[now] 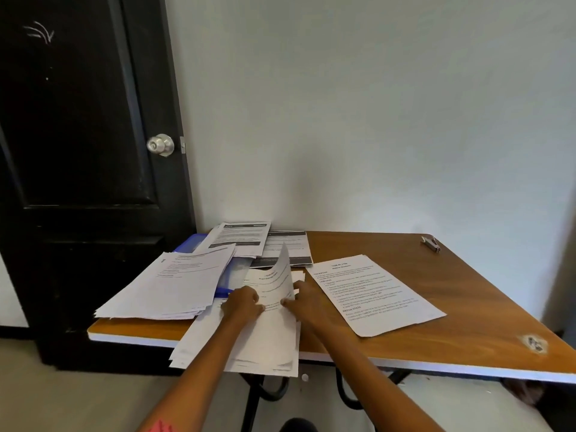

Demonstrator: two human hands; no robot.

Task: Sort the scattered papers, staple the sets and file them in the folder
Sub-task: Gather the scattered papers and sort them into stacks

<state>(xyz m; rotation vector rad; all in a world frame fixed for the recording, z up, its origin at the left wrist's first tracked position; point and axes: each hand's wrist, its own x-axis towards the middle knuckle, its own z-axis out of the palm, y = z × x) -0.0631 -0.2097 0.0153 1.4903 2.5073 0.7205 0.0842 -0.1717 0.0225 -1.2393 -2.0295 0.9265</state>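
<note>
Papers are spread over the wooden table; a stack hanging over the near edge is pressed by the left hand, fingers curled on it, while its top sheet is pinched and curled upward by the right hand; a blue folder lies beyond the left hand, mostly buried under a thick pile and two dark-banded printouts; its contents cannot be told; a single printed page lies just right of the right hand; a stapler sits well beyond it.
</note>
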